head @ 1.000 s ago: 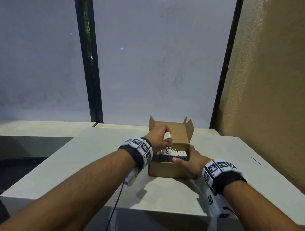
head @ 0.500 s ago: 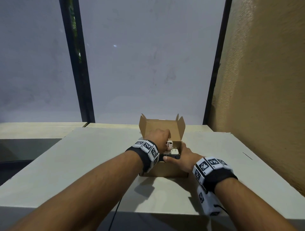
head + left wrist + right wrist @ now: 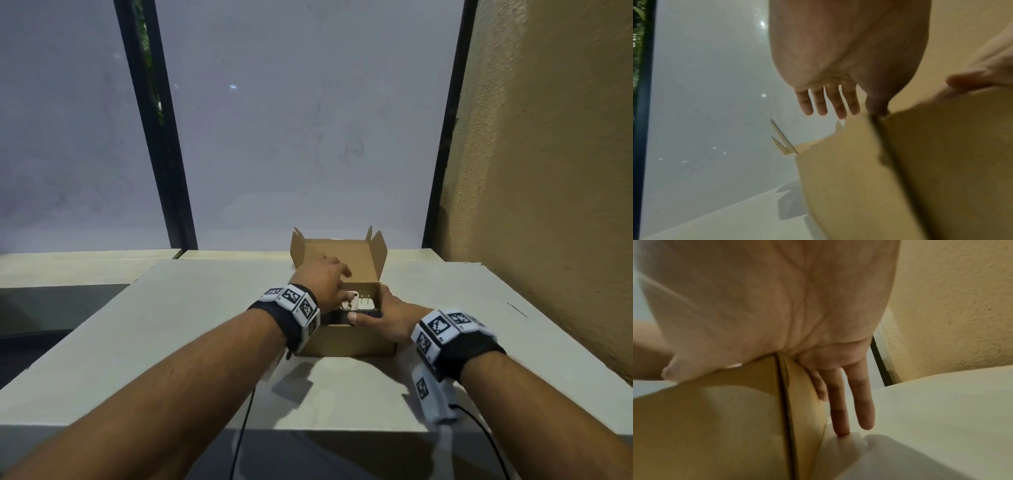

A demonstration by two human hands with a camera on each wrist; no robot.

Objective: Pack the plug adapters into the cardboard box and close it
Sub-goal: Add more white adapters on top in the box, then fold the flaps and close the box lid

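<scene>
A pale tabletop is set against frosted glass panels with dark frames and, to the right, a textured tan wall. The cardboard box is placed on the tabletop, its lid flap standing upright at the far side. White plug adapters with metal pins are seen inside the open box, partly hidden. The left hand is held over the box opening, fingers extended, loosely spread and gripping nothing. The right hand is set round the near right corner of the box: the thumb is laid along the near rim, and the fingers are stretched down the right wall to the tabletop. Marker-printed wristbands are worn on both wrists.
</scene>
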